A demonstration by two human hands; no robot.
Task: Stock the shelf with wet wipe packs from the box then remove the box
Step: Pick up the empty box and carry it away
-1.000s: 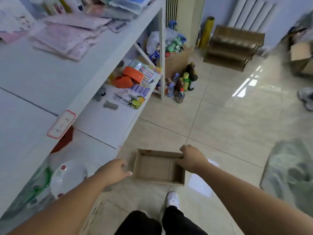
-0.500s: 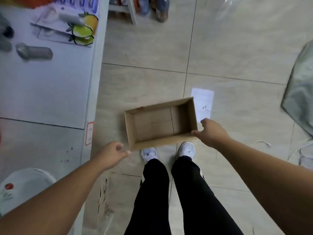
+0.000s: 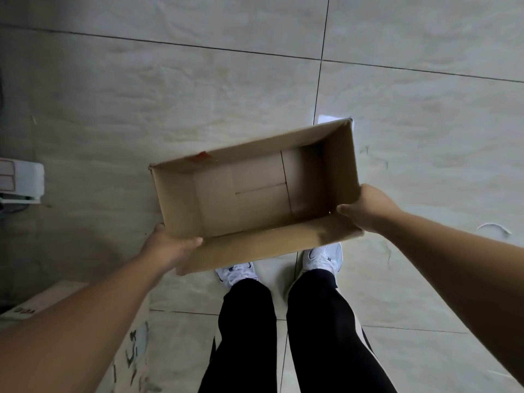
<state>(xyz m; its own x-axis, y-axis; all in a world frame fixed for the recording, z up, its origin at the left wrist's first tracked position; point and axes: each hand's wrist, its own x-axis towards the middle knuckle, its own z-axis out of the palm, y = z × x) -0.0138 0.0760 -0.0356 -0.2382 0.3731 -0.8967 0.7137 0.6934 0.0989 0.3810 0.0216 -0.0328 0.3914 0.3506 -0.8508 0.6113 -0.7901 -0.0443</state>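
The box (image 3: pixel 255 194) is held up in the middle of the frame, over the floor (image 3: pixel 141 109) and the shoes (image 3: pixel 238 275). Nothing is seen inside it, not one wipe pack. So the stocking looks done, and only the taking away of the box seems left. The lower left corner is gripped by the left hand (image 3: pixel 167 248), thumb inside. The right end is gripped by the right hand (image 3: pixel 365 207), thumb inside, fingers outside.

An empty brown open-topped cardboard box (image 3: pixel 255 191) is gripped at opposite corners — left hand (image 3: pixel 167 248), right hand (image 3: pixel 368 207) — above the pale tiled floor (image 3: pixel 170 95) and white sneakers (image 3: pixel 323 255).
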